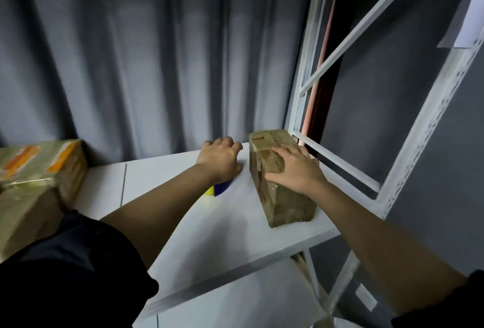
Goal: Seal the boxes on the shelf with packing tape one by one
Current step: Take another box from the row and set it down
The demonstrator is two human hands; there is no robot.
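A small brown cardboard box [285, 200] lies on the white shelf [183, 212], near its right end. My right hand [296, 169] rests flat on the box's top, fingers spread and the thumb along the left edge. My left hand [221, 160] is just left of the box, knuckles up and fingers curled downward. A blue and yellow tape dispenser [219, 189] pokes out from under that hand's wrist; most of it is hidden by the hand. Strips of glossy tape show on the box's top and near end.
A larger cardboard box [39, 178] with orange tape patches sits at the shelf's left end. The white metal rack frame [408, 154] rises on the right, close behind the small box. Grey curtain hangs behind the shelf. A lower shelf [235, 301] shows beneath.
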